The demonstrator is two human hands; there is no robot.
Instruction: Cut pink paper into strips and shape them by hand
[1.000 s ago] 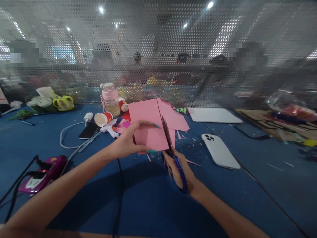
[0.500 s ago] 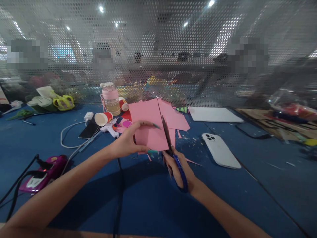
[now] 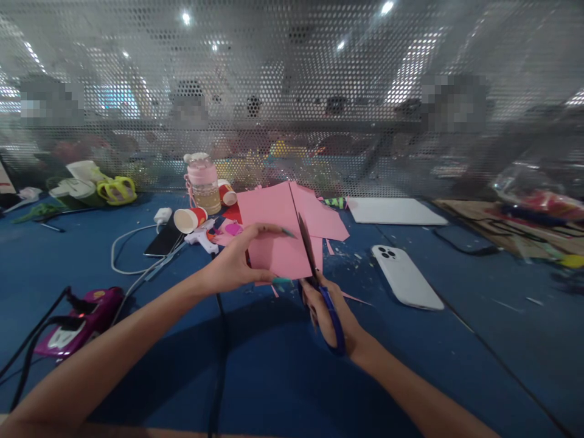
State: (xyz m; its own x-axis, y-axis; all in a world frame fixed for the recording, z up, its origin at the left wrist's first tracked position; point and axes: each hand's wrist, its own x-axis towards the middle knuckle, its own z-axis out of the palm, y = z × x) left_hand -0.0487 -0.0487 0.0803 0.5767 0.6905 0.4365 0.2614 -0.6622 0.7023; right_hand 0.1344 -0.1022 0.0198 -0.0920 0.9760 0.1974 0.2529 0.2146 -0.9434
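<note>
Nearest, blue-handled scissors (image 3: 319, 286) are gripped in the right hand (image 3: 331, 313), whose fingers are closed through the handles and partly hidden by them. The blades are set into a pink sheet of paper (image 3: 278, 234), which is pinched at its left edge by the left hand (image 3: 235, 261) above the blue table (image 3: 274, 377). A white phone (image 3: 404, 277) lies face down to the right. Farther off, a pink-lidded jar (image 3: 203, 182) stands before a perforated screen (image 3: 292, 91); whatever lies behind it is blurred.

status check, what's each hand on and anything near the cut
Left hand gripping pink paper, held up off table. Right hand on blue scissors, blades partway into the sheet. White phone lies right of the cut, apart.
</note>
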